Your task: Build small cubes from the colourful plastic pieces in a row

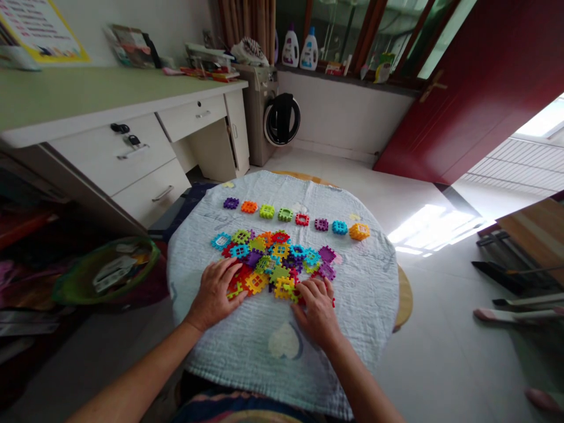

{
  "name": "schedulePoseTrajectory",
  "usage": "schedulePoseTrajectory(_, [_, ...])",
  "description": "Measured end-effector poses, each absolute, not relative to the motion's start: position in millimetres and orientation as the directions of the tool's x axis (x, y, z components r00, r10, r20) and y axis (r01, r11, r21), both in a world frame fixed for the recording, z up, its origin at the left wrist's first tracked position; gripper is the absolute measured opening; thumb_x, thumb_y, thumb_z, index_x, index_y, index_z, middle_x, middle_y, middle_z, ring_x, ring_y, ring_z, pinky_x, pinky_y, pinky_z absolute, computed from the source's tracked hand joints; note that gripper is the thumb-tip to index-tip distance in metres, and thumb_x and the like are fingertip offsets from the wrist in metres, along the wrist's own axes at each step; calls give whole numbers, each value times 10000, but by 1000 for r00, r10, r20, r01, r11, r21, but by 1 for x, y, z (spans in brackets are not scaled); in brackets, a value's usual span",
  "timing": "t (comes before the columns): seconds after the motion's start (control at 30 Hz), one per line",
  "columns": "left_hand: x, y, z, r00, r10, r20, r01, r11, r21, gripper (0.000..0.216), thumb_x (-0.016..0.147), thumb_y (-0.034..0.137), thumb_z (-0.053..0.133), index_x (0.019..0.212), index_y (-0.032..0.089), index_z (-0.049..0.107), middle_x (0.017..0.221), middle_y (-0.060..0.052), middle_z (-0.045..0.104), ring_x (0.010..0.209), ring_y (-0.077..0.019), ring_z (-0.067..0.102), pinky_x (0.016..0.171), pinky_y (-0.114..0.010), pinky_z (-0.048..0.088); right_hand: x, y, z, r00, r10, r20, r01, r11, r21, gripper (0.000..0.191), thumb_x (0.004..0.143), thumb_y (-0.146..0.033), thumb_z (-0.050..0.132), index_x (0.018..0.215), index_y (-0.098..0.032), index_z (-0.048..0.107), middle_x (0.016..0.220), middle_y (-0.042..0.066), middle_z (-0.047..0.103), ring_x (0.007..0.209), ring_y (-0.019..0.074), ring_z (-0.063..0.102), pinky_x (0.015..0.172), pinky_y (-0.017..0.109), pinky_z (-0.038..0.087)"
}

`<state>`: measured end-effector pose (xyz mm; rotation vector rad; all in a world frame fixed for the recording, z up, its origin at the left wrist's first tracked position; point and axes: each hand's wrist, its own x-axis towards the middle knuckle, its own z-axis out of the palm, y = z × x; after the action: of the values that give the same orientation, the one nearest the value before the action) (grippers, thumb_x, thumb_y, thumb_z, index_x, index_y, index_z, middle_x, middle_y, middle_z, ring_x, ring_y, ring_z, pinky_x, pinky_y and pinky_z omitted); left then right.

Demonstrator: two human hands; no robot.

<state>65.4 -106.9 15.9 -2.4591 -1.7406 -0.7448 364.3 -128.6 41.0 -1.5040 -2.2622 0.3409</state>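
Observation:
A pile of colourful plastic interlocking building blocks [281, 251] lies in the middle of the cloth-covered round table. My left hand [217, 295] rests at its left edge, thumb and fingers apart, touching red and yellow-green pieces. At the lower right of the pile, my right hand [318, 305] lies with fingers slightly bent and apart over some pieces, partly hiding them. Beyond the pile stretches a row of small blocks in several colours, from a purple block [231, 203] at the left to a taller orange-yellow block [359, 231] at the right.
A pale blue cloth [352, 341] covers the table. To the left stand a bin [150, 276] with a green liner and a white desk [118, 150] with drawers. A washing machine [259, 117] with its door ajar is behind. A red door [467, 94] stands at the right.

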Motion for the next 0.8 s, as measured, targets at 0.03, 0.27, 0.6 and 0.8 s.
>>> schedulePoseTrajectory(0.03, [65, -107, 16, 258, 878, 403, 895, -374, 241, 594, 781, 457, 633, 1310, 224, 493, 1361, -131, 517, 1261, -331, 466, 1112, -533, 319, 362, -127, 41, -330, 924, 196, 828, 383, -409, 343, 838, -301, 608, 1179, -278, 586, 1157, 40, 631, 1170, 259, 463, 1136, 520, 177])
schedulePoseTrajectory(0.27, [66, -107, 21, 277, 869, 409, 870, -408, 277, 576, 786, 407, 611, 1323, 235, 489, 1365, -125, 514, 1266, -327, 462, 1103, -522, 341, 333, -120, 36, -267, 943, 199, 865, 325, -381, 522, 820, -258, 621, 1330, -258, 507, 1192, 87, 600, 1136, 277, 460, 1013, 458, 328])
schedulePoseTrajectory(0.6, [64, -108, 20, 407, 821, 401, 819, -522, 237, 799, 748, 625, 636, 1397, 213, 419, 1441, -144, 440, 1327, -342, 394, 1135, -529, 294, 306, -121, 55, -476, 859, 191, 693, 500, -520, 630, 816, -220, 596, 1419, -275, 418, 1314, 49, 584, 1215, 249, 434, 1061, 429, 316])
schedulePoseTrajectory(0.8, [66, -106, 18, 339, 850, 402, 845, -464, 268, 640, 821, 532, 606, 1363, 231, 443, 1409, -135, 467, 1298, -322, 439, 1106, -501, 351, 363, -129, 48, -199, 949, 245, 818, 299, -492, 481, 853, -203, 535, 1334, -214, 510, 1280, 99, 575, 1182, 259, 469, 1031, 430, 370])
